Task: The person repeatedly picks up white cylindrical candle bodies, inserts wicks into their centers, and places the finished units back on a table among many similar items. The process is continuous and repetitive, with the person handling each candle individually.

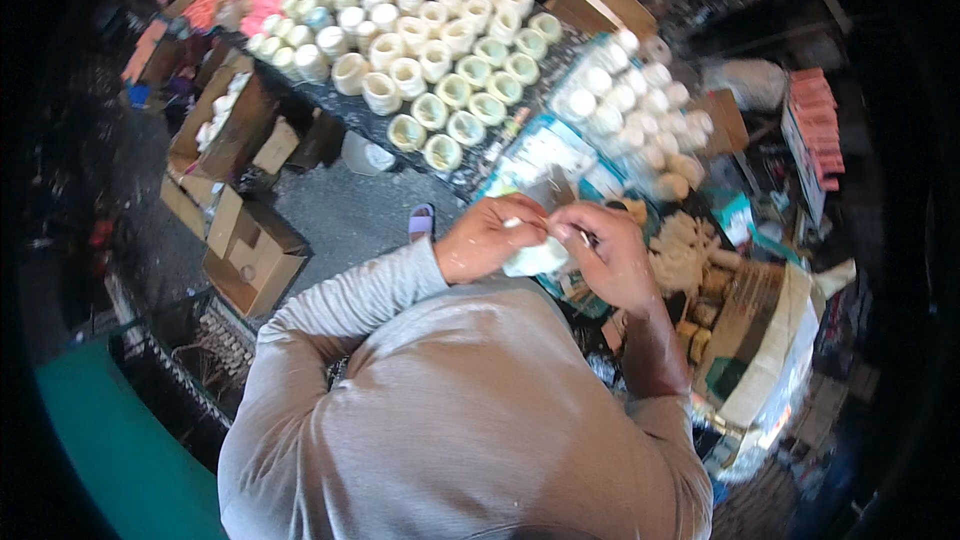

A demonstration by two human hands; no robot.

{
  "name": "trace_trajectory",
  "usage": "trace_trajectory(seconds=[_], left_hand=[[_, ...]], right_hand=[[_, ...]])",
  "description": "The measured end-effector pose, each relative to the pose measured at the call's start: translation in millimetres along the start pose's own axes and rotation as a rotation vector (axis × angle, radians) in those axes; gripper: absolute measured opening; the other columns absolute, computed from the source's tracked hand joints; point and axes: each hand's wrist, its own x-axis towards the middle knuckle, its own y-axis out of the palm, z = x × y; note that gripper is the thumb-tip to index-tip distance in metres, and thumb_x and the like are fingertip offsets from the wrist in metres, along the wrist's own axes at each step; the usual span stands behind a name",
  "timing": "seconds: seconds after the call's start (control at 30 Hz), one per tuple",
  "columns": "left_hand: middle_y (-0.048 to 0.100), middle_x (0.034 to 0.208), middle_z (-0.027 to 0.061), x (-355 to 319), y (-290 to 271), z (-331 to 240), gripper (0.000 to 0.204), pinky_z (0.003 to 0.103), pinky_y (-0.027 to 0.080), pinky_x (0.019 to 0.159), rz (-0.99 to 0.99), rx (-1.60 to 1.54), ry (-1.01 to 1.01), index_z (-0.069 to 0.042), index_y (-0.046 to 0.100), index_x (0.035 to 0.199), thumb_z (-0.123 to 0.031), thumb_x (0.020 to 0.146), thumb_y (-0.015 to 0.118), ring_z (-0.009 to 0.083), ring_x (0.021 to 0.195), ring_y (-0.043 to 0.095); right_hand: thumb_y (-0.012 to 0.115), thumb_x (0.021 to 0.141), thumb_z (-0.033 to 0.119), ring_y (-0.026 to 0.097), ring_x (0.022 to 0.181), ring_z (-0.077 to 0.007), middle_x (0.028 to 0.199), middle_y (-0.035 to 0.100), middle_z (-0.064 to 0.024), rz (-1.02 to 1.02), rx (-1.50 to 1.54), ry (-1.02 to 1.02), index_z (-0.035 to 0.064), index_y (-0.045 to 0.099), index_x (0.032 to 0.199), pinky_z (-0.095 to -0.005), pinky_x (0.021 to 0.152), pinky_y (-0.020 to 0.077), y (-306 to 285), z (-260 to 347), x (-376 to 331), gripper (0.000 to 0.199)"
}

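In front of my chest, both hands come together over a pale greenish-white, smooth lump (538,259), which looks like wax. My left hand (485,239) is closed around its upper left side, thumb and fingers pressed together. My right hand (612,258) sits at its right side, with thumb and forefinger pinched on something small and dark that I cannot make out. Much of the lump is hidden by the fingers. Just beyond my hands, several rows of pale, hollow, cup-shaped pieces (452,90) stand on a dark table (335,105).
Right of the table, white cylinders (640,110) lie on plastic sheeting. An open carton (745,310) with brownish pieces stands by my right arm. Pink sticks (812,125) are stacked at the far right. Cardboard boxes (250,260) stand on the left floor, near a lilac slipper (421,220).
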Motion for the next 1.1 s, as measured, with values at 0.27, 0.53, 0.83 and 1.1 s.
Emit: trace_trajectory(seconds=[0.27, 0.53, 0.83, 1.1], left_hand=[[0.070, 0.119, 0.0113, 4.5, -1.8, -8.8, 0.016, 0.031, 0.048, 0.096, 0.084, -0.107, -0.088, 0.003, 0.079, 0.101, -0.008, 0.093, 0.071, 0.0173, 0.105, 0.064], [0.070, 0.116, 0.0091, 7.2, 3.1, -15.5, 0.012, 0.031, 0.049, 0.094, 0.065, -0.030, -0.034, -0.001, 0.080, 0.101, -0.009, 0.091, 0.080, 0.0160, 0.105, 0.063], [0.072, 0.118, 0.0112, 9.9, 2.2, -8.9, 0.014, 0.033, 0.051, 0.096, 0.007, 0.078, 0.036, -0.002, 0.080, 0.105, -0.003, 0.091, 0.078, 0.0184, 0.107, 0.067], [0.071, 0.125, 0.0142, 11.8, 3.4, -10.2, 0.013, 0.034, 0.049, 0.101, -0.100, 0.167, 0.137, -0.002, 0.079, 0.104, -0.003, 0.091, 0.078, 0.0204, 0.115, 0.065]], right_hand=[[0.069, 0.097, 0.009, 0.071, 0.076, -0.0284, 0.089, 0.074, -0.0176, 0.062, 0.077, -0.093, -0.0024, 0.072, 0.101, -0.0368, 0.069, 0.0535, -14.4, -3.9, 2.6, 0.012], [0.067, 0.095, 0.006, 0.071, 0.077, -0.0329, 0.087, 0.071, -0.0181, 0.062, -0.015, -0.113, -0.0027, 0.070, 0.099, -0.0403, 0.070, 0.0543, -15.5, -1.7, 2.9, 0.010], [0.068, 0.094, 0.004, 0.066, 0.071, -0.0211, 0.085, 0.070, -0.0118, 0.006, -0.042, -0.077, -0.0019, 0.070, 0.099, -0.0337, 0.067, 0.0516, -12.0, -8.3, 5.4, 0.008], [0.069, 0.091, 0.005, 0.064, 0.070, -0.0189, 0.081, 0.067, -0.0105, -0.164, -0.079, -0.053, -0.0001, 0.068, 0.096, -0.0344, 0.065, 0.0496, 4.1, -13.7, 10.5, 0.007]])
